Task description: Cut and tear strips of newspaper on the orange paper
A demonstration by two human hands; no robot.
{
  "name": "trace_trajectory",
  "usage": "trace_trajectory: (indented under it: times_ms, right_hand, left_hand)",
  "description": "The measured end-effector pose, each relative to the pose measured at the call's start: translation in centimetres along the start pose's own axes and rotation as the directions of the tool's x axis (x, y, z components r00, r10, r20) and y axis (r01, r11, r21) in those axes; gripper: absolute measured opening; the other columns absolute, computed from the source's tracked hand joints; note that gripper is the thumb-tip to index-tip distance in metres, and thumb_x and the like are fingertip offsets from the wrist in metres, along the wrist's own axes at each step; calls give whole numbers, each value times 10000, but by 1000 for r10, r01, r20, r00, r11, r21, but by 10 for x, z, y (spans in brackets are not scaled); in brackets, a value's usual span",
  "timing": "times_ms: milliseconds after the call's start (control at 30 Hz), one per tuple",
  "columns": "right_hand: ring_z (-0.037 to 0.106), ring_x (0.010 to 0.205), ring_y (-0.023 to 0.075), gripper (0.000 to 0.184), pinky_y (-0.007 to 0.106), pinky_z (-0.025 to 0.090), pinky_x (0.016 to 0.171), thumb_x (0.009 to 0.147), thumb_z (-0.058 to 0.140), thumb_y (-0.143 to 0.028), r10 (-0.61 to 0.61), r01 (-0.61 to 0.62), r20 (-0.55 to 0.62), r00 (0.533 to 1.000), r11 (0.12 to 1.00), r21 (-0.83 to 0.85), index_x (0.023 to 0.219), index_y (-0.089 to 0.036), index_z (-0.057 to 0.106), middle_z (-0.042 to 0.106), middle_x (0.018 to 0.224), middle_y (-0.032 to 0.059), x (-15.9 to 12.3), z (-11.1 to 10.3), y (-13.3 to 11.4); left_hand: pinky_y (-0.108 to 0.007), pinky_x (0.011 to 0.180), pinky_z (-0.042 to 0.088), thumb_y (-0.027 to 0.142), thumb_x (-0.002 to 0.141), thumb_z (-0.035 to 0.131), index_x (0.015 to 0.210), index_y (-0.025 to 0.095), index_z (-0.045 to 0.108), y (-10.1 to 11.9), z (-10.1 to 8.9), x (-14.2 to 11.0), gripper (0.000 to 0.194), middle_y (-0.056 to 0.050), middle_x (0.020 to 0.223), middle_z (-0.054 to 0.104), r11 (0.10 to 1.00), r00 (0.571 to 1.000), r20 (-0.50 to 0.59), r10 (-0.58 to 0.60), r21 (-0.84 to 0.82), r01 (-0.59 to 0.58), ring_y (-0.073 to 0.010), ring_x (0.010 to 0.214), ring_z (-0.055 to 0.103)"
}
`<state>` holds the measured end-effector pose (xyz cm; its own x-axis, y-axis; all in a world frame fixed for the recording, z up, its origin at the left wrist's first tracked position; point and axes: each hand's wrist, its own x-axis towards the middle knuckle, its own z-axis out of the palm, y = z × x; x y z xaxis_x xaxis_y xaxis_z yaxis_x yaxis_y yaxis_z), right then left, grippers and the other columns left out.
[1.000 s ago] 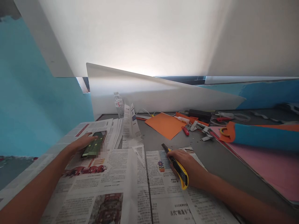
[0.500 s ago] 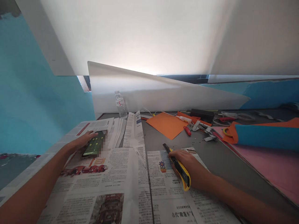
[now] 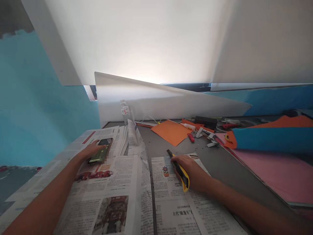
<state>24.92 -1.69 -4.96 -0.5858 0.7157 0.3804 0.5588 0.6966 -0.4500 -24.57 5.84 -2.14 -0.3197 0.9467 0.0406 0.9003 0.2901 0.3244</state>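
Observation:
My left hand (image 3: 94,149) rests over a smartphone (image 3: 101,151) on the newspaper at the left. A finger reaches across the lit screen, and the other fingers are partly hidden. In my right hand (image 3: 187,166) is a yellow and black utility knife (image 3: 181,173), its tip end pointing away from me. That hand lies over a newspaper piece (image 3: 171,195) with a printed flower pot. A dark gap separates this piece from the larger newspaper sheet (image 3: 129,186) on the left. The sheet's far strip (image 3: 133,138) stands creased and curled up.
A clear water bottle (image 3: 125,112) stands behind the newspaper. Orange paper (image 3: 172,132), a glue bottle (image 3: 188,126), a small red object (image 3: 191,137) and paper scraps (image 3: 211,141) lie on the grey table (image 3: 158,143). Rolled blue paper (image 3: 271,138) and pink sheets (image 3: 266,169) are at the right.
A left-hand finger has moved right, over the phone's screen. The newspaper's far strip has curled up. My right hand still holds the utility knife. The view has shifted slightly.

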Motion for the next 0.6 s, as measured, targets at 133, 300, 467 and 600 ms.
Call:
trace_trajectory:
  times_ms: [133, 300, 467, 600]
  right_hand:
    - [628, 1012, 287, 387, 403, 481, 873, 761, 639, -177, -12, 11, -24, 1000, 999, -50, 1142, -175, 572, 674, 1115, 135, 1, -1, -1]
    - [641, 969, 287, 342, 394, 473, 830, 787, 614, -187, 58, -66, -65, 996, 989, -135, 1126, -174, 570, 689, 1047, 132, 7, 2, 5]
    - [624, 951, 273, 320, 383, 445, 838, 780, 631, -198, 106, -126, -113, 988, 973, -194, 1094, -171, 574, 682, 1017, 123, 9, 2, 11]
    - [607, 979, 278, 315, 379, 438, 848, 756, 628, -163, 116, -144, -130, 985, 964, -225, 1067, -156, 581, 671, 1031, 132, 6, -2, 17]
  left_hand:
    - [-552, 944, 426, 648, 718, 506, 1410, 108, 415, 23, -3, -17, 882, -259, 1394, 464, 1000, 999, -49, 12, 13, -11, -459, 1250, 462]
    - [-559, 1133, 153, 545, 815, 454, 1459, 132, 317, 88, 14, -76, 777, -177, 1541, 250, 962, 946, -177, 272, 79, -262, -405, 1424, 164]
    - [-365, 1129, 292, 512, 842, 528, 1407, 288, 430, 151, 47, -148, 615, -38, 1468, 440, 689, 684, 105, 722, -21, -724, -244, 1351, 387]
    - [-460, 1120, 298, 478, 856, 537, 1405, 202, 442, 170, 68, -165, 621, -126, 1445, 463, 651, 635, 159, 756, -77, -755, -295, 1340, 398]
